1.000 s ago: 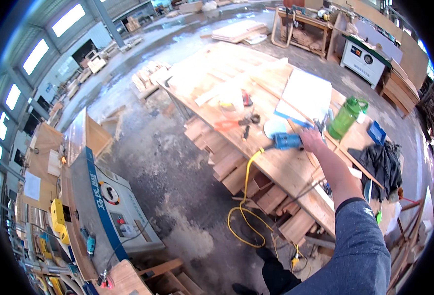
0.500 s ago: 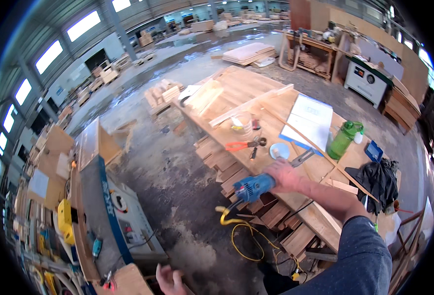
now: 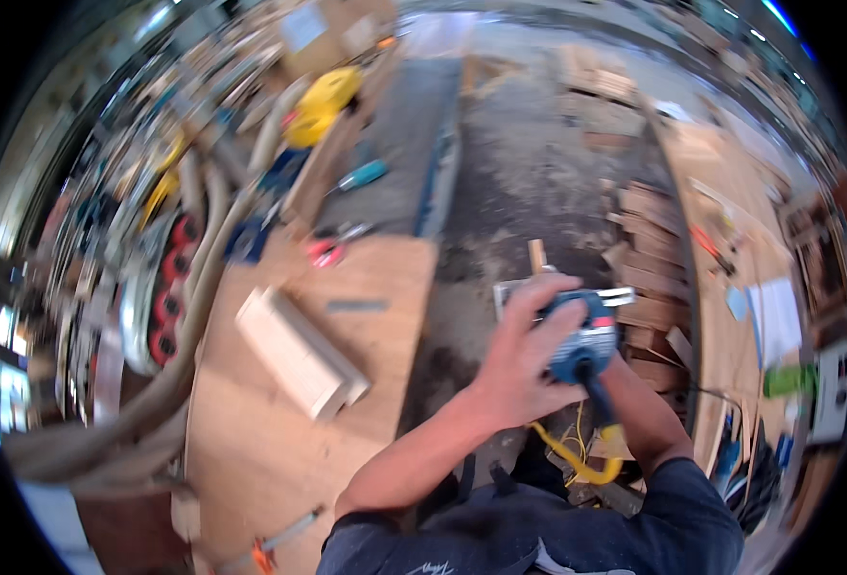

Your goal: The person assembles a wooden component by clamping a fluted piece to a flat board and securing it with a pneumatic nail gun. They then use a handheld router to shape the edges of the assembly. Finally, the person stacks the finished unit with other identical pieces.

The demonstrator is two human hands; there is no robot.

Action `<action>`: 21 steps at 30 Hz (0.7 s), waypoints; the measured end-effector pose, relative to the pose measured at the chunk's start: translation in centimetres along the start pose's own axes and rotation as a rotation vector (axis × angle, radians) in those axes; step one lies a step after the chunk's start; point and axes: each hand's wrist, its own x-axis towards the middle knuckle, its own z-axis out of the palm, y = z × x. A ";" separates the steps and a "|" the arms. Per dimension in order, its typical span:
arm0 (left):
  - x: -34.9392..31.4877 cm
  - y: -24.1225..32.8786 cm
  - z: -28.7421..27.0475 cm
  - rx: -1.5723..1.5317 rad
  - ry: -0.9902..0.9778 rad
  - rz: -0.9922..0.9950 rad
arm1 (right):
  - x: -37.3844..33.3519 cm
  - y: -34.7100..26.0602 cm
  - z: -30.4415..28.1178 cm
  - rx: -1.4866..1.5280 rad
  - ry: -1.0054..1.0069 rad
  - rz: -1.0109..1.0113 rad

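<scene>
A blue corded power tool (image 3: 581,335) with a flat metal base is held up in front of my body, above the gap between two tables. My left hand (image 3: 529,350) wraps its fingers over the tool's near side and top. From the right, my right forearm (image 3: 646,407) runs up behind the tool, whose body hides most of my right hand gripping it. A dark cord with a yellow sleeve (image 3: 601,455) hangs from the tool. On the plywood top (image 3: 385,335) to the left lie pale wooden pieces (image 3: 294,355) and a thin grey metal strip (image 3: 356,306).
An orange-handled clamp (image 3: 265,554) lies at the plywood's near end. Thick hoses (image 3: 203,326) curve along the left. Boards (image 3: 649,278) are stacked under the right workbench (image 3: 720,220), which bears papers (image 3: 776,316) and a green bottle (image 3: 789,381). The picture is blurred by motion.
The view has swung left. The power tool has moved from the right workbench's edge to in front of my body, and my left hand has come up onto it.
</scene>
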 end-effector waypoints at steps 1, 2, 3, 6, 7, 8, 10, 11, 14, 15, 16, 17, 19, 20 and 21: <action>-1.1 0.6 -2.4 0.033 0.011 -0.035 | 0.1 -0.4 3.0 0.037 -0.024 0.035; -1.3 1.1 -3.9 0.017 0.026 -0.038 | 0.5 -1.4 4.9 0.024 -0.027 0.064; -2.5 1.5 -7.0 0.105 0.023 -0.086 | 0.7 -0.8 8.4 0.087 -0.071 0.099; -4.7 2.2 -12.9 0.165 0.114 -0.116 | 0.9 -1.7 15.8 0.122 -0.127 0.195; -5.9 2.5 -15.1 0.212 0.136 -0.148 | 0.8 -1.4 18.5 0.155 -0.159 0.221; -6.5 2.6 -16.3 0.191 0.162 -0.159 | 0.8 -1.8 19.8 0.129 -0.163 0.255; -8.3 2.4 -19.4 0.231 0.187 -0.221 | 0.7 -1.0 23.0 0.154 -0.198 0.291; -8.7 2.2 -20.6 0.239 0.205 -0.228 | 1.1 -0.9 24.2 0.151 -0.206 0.299; -9.9 2.4 -23.9 0.255 0.242 -0.258 | 2.0 -0.8 26.9 0.145 -0.230 0.326; -10.2 2.2 -24.7 0.252 0.260 -0.261 | 2.4 -0.6 27.5 0.140 -0.234 0.333; -10.6 2.0 -25.4 0.251 0.278 -0.266 | 2.7 -0.5 28.1 0.136 -0.236 0.340; -10.9 1.8 -26.2 0.281 0.277 -0.276 | 3.1 -0.2 28.8 0.137 -0.240 0.342; -11.7 1.4 -27.4 0.335 0.286 -0.296 | 3.9 0.4 30.0 0.146 -0.254 0.348; -12.1 1.1 -27.8 0.345 0.293 -0.300 | 4.2 0.8 30.6 0.142 -0.255 0.351; -12.5 0.6 -28.1 0.345 0.311 -0.299 | 4.6 1.1 31.1 0.139 -0.259 0.356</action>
